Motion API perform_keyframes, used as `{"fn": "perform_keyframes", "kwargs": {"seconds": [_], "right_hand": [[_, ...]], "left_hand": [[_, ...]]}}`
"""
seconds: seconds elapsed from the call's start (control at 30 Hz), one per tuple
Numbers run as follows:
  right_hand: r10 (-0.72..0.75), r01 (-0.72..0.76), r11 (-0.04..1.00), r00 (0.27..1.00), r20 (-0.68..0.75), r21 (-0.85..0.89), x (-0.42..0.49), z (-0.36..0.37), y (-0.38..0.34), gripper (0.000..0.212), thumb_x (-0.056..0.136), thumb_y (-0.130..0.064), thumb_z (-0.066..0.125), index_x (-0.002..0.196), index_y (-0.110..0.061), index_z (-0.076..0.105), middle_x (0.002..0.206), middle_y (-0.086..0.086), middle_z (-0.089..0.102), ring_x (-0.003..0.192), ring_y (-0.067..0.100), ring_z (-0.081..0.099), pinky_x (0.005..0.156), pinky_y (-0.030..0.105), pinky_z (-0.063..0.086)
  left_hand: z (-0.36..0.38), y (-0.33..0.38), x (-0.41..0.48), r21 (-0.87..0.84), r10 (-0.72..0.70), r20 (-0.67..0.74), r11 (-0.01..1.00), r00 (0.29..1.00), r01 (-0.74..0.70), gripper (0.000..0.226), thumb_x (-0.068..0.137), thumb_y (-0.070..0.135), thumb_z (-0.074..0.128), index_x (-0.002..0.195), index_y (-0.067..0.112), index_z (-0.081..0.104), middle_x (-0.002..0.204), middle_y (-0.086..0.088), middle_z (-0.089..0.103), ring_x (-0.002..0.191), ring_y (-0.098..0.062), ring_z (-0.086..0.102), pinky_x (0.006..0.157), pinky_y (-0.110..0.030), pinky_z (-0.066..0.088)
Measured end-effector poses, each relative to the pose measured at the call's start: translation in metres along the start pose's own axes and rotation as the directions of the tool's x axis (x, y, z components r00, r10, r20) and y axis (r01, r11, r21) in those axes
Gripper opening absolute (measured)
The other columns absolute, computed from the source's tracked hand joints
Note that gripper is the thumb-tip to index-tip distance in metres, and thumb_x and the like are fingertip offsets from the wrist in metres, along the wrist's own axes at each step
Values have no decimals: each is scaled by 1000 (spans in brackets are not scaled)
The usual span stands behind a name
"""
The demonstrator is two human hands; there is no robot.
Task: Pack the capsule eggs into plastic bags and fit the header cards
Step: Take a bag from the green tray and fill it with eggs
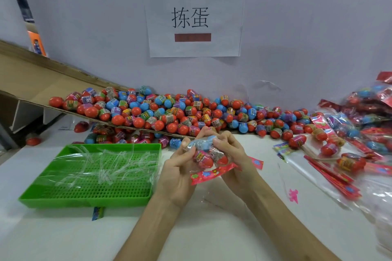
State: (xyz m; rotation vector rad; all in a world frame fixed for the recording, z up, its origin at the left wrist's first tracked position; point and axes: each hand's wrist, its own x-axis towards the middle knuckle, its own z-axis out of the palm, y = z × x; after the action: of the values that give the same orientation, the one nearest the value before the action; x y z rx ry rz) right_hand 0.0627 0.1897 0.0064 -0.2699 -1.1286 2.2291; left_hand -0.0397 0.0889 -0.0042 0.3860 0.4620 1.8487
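Both hands hold a clear plastic bag above the white table, with three capsule eggs inside: a blue one on top and two red-bottomed ones below. My left hand grips the bag's left side. My right hand curls round its top and right side. A red header card with a flower print hangs along the bag's lower edge between my hands. A large pile of loose capsule eggs lies behind, spilling down a cardboard ramp.
A green perforated tray with clear plastic strips stands on the left. Packed bags and red header cards are heaped on the right. A pink scrap lies on the table. A paper sign hangs on the wall.
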Motion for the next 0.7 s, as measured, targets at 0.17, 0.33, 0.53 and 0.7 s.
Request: {"fn": "perform_keyframes", "kwargs": {"seconds": [0.17,0.33,0.53,0.7], "right_hand": [[40,-40,996,999,-8,85,1,1,6,32,95,-8,62,127,-7,58,139,12,63,123,35,64,95,45,57],[80,-70,978,996,-41,195,1,3,8,42,95,-9,54,136,-15,59,138,11,65,125,30,64,93,38,59],[115,-100,980,990,-76,173,4,-1,5,49,90,-3,52,138,-16,60,137,12,65,126,33,62,101,43,55],[-168,20,922,920,-353,-386,7,-8,-12,35,100,-15,51,128,-26,68,130,-6,70,122,15,64,104,41,50]], "left_hand": [[-2,5,2,14,50,-60,999,997,-49,39,95,2,50,133,13,46,147,-20,58,126,-36,65,91,-48,61],[-3,7,3,-15,80,-65,997,995,-81,39,91,3,51,129,10,47,139,-22,64,120,-34,69,85,-44,63],[-1,7,3,-21,92,-49,995,995,-93,18,91,2,51,102,16,52,136,-23,65,120,-35,69,86,-46,63],[0,6,6,80,120,-60,990,991,-115,20,89,0,53,90,19,52,141,-12,65,123,-36,67,80,-44,63]]}}
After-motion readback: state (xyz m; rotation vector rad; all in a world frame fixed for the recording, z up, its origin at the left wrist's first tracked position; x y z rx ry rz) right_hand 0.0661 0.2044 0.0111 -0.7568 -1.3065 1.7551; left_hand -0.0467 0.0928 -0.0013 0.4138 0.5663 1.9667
